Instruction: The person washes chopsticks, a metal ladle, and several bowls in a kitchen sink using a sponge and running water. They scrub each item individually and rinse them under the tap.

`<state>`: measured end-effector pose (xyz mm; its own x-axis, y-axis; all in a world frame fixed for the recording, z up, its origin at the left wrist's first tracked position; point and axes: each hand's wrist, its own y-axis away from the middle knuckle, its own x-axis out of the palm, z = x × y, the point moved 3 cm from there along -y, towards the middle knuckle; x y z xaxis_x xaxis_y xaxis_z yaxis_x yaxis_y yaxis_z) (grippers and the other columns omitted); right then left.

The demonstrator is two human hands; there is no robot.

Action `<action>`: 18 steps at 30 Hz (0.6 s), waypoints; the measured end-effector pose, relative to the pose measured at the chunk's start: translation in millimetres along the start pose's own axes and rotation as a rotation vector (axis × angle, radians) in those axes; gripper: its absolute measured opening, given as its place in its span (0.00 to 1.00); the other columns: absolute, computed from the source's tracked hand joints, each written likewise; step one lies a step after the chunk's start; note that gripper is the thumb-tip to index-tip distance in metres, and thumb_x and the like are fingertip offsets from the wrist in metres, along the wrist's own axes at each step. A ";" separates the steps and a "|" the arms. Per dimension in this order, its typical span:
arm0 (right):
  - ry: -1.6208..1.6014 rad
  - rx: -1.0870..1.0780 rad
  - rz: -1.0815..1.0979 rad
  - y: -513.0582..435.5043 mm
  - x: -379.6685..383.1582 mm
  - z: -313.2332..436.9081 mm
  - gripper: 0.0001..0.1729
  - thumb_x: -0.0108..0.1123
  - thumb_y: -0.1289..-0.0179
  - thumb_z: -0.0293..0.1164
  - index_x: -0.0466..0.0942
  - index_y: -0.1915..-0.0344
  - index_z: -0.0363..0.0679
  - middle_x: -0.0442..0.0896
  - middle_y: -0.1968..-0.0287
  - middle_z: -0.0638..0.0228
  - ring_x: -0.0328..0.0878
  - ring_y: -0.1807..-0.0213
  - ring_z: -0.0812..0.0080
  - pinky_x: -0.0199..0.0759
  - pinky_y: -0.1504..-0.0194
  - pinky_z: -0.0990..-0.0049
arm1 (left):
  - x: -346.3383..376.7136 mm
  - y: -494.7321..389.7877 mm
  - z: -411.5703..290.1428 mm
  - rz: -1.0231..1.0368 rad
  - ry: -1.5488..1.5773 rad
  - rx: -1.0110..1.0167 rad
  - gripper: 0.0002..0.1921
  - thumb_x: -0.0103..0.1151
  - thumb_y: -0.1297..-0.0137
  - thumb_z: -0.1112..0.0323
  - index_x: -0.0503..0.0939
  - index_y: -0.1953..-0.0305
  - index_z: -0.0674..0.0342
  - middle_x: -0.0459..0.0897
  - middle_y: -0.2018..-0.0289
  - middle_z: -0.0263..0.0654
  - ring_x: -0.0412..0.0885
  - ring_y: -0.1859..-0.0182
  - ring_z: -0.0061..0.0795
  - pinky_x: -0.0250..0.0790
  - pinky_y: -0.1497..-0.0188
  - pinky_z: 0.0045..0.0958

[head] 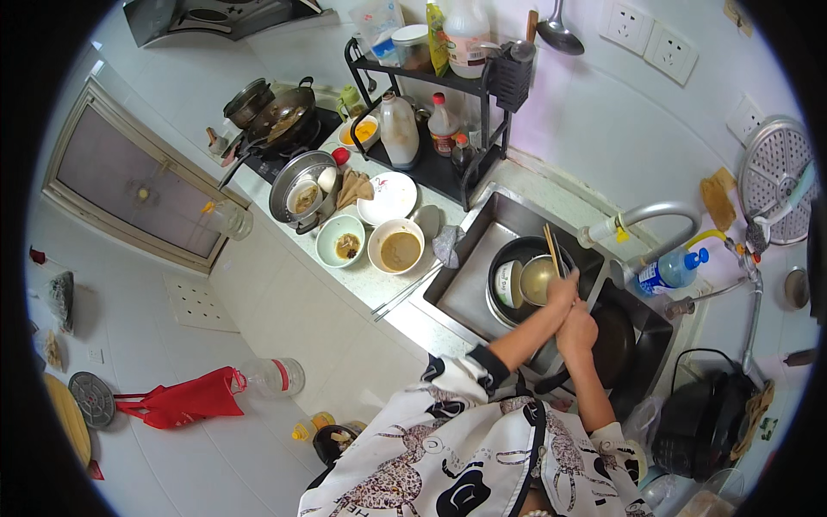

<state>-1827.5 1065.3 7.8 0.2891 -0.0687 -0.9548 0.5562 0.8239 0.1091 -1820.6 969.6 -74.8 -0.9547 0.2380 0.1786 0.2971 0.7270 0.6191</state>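
Note:
My left hand (561, 290) is closed around a bundle of chopsticks (553, 244) that point up and away from me over the sink. My right hand (577, 331) is curled and pressed against the left one; whether it also grips the chopsticks is hidden. Below them, a black pan (501, 254) sits in the left basin of the steel sink (468, 266). Inside that pan are a white bowl (508, 284) with printed writing and a metal bowl (535, 284) of cloudy liquid. A dark frying pan (612, 346) lies in the right basin, beside my right hand.
A faucet (665, 210) and a blue soap bottle (669, 271) stand behind the sink. Left on the counter are a soup bowl (399, 252), a green bowl (329, 249), a plate (394, 200), a steamer pot (291, 174) and a grey cloth (447, 245). A black shelf (420, 171) holds bottles.

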 end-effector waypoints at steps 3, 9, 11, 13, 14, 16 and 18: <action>0.014 0.014 0.037 6.6 -3.4 0.8 0.08 0.48 0.38 0.29 0.68 0.68 0.34 0.80 0.75 0.47 0.79 0.70 0.47 0.72 0.67 0.54 | -0.9 -0.9 7.0 0.057 0.295 -0.296 0.17 0.51 0.34 0.56 0.69 0.77 0.59 0.61 0.88 0.28 0.57 0.88 0.23 0.53 0.85 0.28; -0.828 -0.071 0.545 12.5 9.8 -40.4 0.09 0.46 0.34 0.31 0.68 0.71 0.41 0.75 0.82 0.60 0.74 0.81 0.62 0.66 0.79 0.67 | -18.0 -59.3 -34.6 0.519 0.692 -0.288 0.18 0.49 0.32 0.52 0.66 0.76 0.56 0.54 0.90 0.25 0.52 0.90 0.17 0.44 0.90 0.22; -1.901 0.329 1.365 2.7 7.2 -48.9 0.11 0.45 0.32 0.32 0.67 0.73 0.44 0.68 0.86 0.71 0.65 0.87 0.73 0.59 0.84 0.74 | -2.8 -52.0 -41.7 0.714 0.881 -0.260 0.18 0.48 0.32 0.51 0.66 0.75 0.54 0.53 0.90 0.24 0.51 0.90 0.15 0.43 0.90 0.19; -2.183 0.448 1.413 -2.9 -8.1 -39.0 0.12 0.45 0.32 0.33 0.63 0.75 0.47 0.58 0.87 0.80 0.53 0.88 0.84 0.49 0.87 0.82 | 9.3 -28.3 -38.0 0.835 1.126 -0.299 0.18 0.48 0.31 0.51 0.67 0.76 0.54 0.54 0.90 0.24 0.51 0.90 0.14 0.43 0.90 0.19; -2.276 0.494 1.408 -7.6 -3.5 -38.8 0.13 0.46 0.32 0.33 0.63 0.76 0.47 0.59 0.87 0.80 0.54 0.88 0.84 0.49 0.87 0.82 | 23.4 -19.2 -19.8 0.993 1.148 -0.346 0.18 0.48 0.31 0.52 0.67 0.77 0.54 0.54 0.90 0.23 0.51 0.90 0.14 0.43 0.90 0.19; -2.421 0.568 1.433 -14.2 -10.3 -40.3 0.14 0.46 0.32 0.32 0.61 0.77 0.47 0.59 0.87 0.81 0.55 0.88 0.86 0.48 0.87 0.84 | 36.2 2.0 -14.8 0.990 0.945 -0.378 0.19 0.48 0.31 0.52 0.67 0.78 0.54 0.54 0.90 0.22 0.51 0.91 0.14 0.44 0.90 0.19; -2.168 0.454 1.341 -12.5 2.6 -41.5 0.14 0.46 0.32 0.33 0.61 0.77 0.46 0.59 0.87 0.81 0.55 0.88 0.85 0.49 0.87 0.84 | 30.8 -12.4 -10.7 0.855 0.895 -0.461 0.18 0.49 0.32 0.51 0.68 0.76 0.54 0.54 0.90 0.22 0.50 0.91 0.15 0.44 0.90 0.20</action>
<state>-1866.0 1078.1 -7.6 0.2436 -0.2870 0.9265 -0.4627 0.8052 0.3710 -1853.9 961.0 -68.7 -0.2048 -0.1254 0.9707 0.9447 0.2341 0.2295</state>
